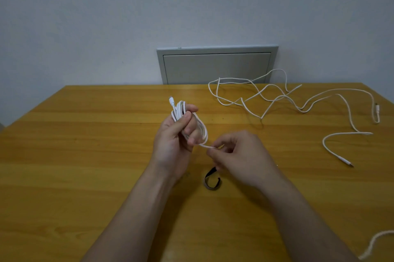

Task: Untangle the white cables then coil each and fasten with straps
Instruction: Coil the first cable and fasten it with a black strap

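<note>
My left hand (pixel 178 136) grips a coiled white cable (pixel 202 128) above the middle of the wooden table (pixel 85 155), with one plug end sticking up past the fingers. My right hand (pixel 238 155) pinches the loose tail of that same cable just right of the coil. A black strap (pixel 211 180) lies curled on the table below my right hand. A second white cable (pixel 277 97) sprawls loose across the far right of the table, its plug ends near the right edge.
A grey metal panel (pixel 217 65) is set in the wall behind the table's far edge. Another piece of white cable (pixel 375 242) shows at the lower right corner.
</note>
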{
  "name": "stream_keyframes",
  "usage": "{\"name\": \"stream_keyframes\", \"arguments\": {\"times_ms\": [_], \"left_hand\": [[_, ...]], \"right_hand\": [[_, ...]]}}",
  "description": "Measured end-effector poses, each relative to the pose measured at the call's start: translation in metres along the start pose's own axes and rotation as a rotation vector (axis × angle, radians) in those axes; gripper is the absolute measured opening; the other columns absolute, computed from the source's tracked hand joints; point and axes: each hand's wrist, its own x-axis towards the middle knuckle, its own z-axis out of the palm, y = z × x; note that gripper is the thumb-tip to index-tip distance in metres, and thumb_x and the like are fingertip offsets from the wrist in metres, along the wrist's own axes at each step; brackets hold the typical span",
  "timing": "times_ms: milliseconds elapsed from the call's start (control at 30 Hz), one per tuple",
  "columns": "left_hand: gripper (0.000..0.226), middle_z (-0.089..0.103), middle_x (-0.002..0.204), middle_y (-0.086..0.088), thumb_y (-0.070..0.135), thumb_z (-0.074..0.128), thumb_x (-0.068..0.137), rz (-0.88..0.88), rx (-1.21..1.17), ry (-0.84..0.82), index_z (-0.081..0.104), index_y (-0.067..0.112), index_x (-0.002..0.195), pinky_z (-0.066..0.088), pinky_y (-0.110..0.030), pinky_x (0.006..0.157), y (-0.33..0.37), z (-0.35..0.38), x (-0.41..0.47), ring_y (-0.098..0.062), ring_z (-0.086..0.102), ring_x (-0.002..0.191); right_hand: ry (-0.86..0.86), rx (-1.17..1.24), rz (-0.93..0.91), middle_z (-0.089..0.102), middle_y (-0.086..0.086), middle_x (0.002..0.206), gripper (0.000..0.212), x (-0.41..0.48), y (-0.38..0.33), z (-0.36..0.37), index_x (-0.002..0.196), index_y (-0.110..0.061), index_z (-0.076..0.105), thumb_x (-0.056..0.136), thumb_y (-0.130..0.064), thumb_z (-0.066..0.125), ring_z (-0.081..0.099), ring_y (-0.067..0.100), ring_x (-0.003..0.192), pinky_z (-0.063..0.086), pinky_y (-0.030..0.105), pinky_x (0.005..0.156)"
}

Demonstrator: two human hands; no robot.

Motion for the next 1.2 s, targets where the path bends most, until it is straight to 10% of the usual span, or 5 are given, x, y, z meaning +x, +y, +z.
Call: {"name": "stream_keyframes", "arguments": {"times_ms": [333,600,800,1033,1200], "left_hand": [[0.014,0.031,0.053,0.008,0.012,0.049,0.089,-0.273,-0.089,-0.236,0.062,0.010,0.085,0.017,-0.021,0.040,-0.001,0.002,-0.006,-0.001,0.024,0.035],[0.026,0.025,0.052,0.009,0.029,0.049,0.092,-0.404,0.103,-0.281,0.049,0.018,0.068,0.012,-0.026,0.043,0.000,0.001,-0.005,-0.004,0.018,0.038],[0.032,0.027,0.054,0.004,0.034,0.051,0.096,-0.388,0.436,-0.258,0.048,0.020,0.067,0.022,-0.018,0.040,-0.010,0.005,-0.008,-0.008,0.019,0.044],[0.031,0.027,0.056,0.005,0.038,0.053,0.095,-0.372,0.539,-0.250,0.057,0.014,0.076,0.025,-0.017,0.043,-0.016,0.006,-0.009,-0.008,0.020,0.047],[0.033,0.028,0.061,0.006,0.042,0.057,0.097,-0.320,0.566,-0.187,0.070,0.016,0.081,0.023,-0.018,0.045,-0.016,0.007,-0.010,-0.008,0.023,0.051]], "right_hand": [[0.198,0.180,0.068,0.075,-0.002,0.071,0.009,0.009,0.008,0.000,0.091,-0.024,0.065,0.087,-0.016,0.066,0.074,0.016,0.068,0.061,0.052,0.075],[0.281,0.467,0.128,0.080,-0.003,0.086,0.029,0.010,0.007,-0.005,0.117,-0.015,0.051,0.095,-0.019,0.070,0.076,0.017,0.073,0.059,0.036,0.079],[0.258,0.602,0.065,0.078,0.012,0.086,0.013,0.012,0.008,-0.005,0.093,0.006,0.069,0.098,-0.002,0.060,0.077,0.023,0.082,0.063,0.029,0.072],[0.297,0.366,-0.026,0.077,-0.001,0.092,0.021,0.012,0.009,-0.002,0.085,-0.024,0.078,0.097,-0.027,0.061,0.073,0.028,0.085,0.059,0.056,0.081],[0.272,0.459,-0.043,0.075,0.013,0.087,0.024,0.010,0.002,-0.003,0.102,-0.026,0.078,0.103,-0.023,0.055,0.073,0.017,0.078,0.061,0.039,0.078]]}}
